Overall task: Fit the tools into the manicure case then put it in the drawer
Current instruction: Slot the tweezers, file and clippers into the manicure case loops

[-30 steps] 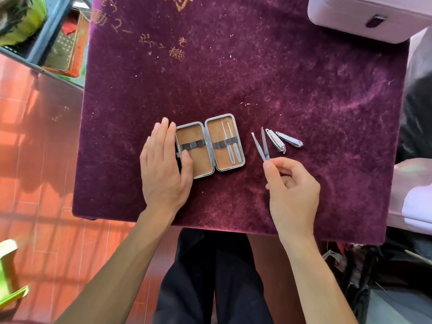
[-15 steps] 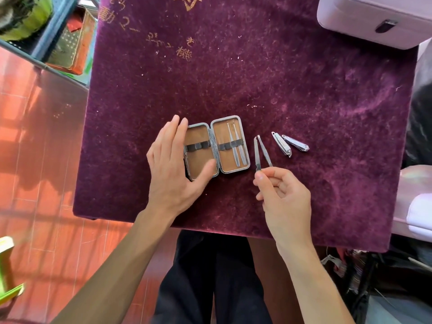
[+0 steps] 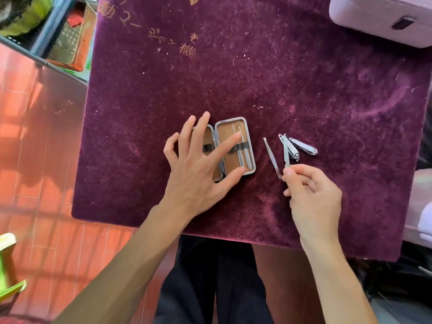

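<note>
The open manicure case (image 3: 245, 127) lies on the purple velvet cloth, with two thin metal tools under the elastic band of its right half. My left hand (image 3: 198, 174) rests over the case with fingers spread, the index fingertip near that band and the left half mostly hidden. Pinched in my right hand (image 3: 313, 195) by its lower end is a slim metal tool (image 3: 286, 152), pointing away from me. A second slim tool (image 3: 272, 159) lies loose on the cloth between the case and my right hand. Two nail clippers (image 3: 304, 148) lie just beyond the held tool.
A pale pink box (image 3: 374, 17) with a dark handle stands at the table's far right corner. The purple cloth (image 3: 257, 66) covers the tabletop. Beyond its left edge is red tiled floor, with a shelf and a green object at far left. My dark-clothed legs are below the near edge.
My right hand held two slim tools together; one now lies on the cloth and the hand has drawn right with the other. My left hand has spread its fingers across the case.
</note>
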### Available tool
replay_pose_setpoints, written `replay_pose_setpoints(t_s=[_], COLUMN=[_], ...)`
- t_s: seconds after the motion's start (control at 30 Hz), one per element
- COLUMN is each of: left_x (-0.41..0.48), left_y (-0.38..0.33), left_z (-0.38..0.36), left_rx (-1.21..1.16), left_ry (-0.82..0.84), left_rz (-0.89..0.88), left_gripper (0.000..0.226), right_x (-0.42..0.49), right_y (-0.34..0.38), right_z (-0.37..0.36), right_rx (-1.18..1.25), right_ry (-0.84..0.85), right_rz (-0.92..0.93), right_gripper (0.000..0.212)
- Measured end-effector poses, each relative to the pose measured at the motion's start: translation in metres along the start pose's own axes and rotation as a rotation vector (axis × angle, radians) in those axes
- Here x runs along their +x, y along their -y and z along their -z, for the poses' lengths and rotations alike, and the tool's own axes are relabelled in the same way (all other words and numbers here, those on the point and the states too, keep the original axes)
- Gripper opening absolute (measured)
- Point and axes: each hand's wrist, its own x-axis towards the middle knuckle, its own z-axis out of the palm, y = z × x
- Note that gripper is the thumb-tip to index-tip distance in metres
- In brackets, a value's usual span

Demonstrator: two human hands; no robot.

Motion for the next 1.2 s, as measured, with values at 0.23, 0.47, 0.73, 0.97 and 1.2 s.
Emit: replay_pose_setpoints(t_s=[0.23,0.47,0.73,0.97,1.2], left_x=[0.010,0.010,0.011,0.009,0.008], left_y=[-0.003,-0.003,-0.004,-0.002,-0.002], left_z=[-0.002,-0.004,-0.001,-0.001,-0.001], left_rx=[0.036,0.070,0.041,-0.006,-0.030], left_ry=[-0.037,-0.038,-0.042,-0.077,-0.082], left_rz=[0.044,0.033,0.067,0.054,0.051], left_gripper=[0.048,0.053,0.063,0.051,0.041], right_x=[0.001,-0.004,-0.047,-0.057,-0.057], right_y=[-0.001,0.006,0.025,0.023,0.020], right_z=[-0.002,-0.002,-0.017,-0.026,-0.032], right_rx=[0.008,0.007,0.126,0.164,0.128], right_ry=[0.010,-0.018,0.176,0.207,0.201], right_rz=[0.035,0.029,-0.041,-0.169,-0.209], right_gripper=[0.004,0.008,0.008,0.010,0.008])
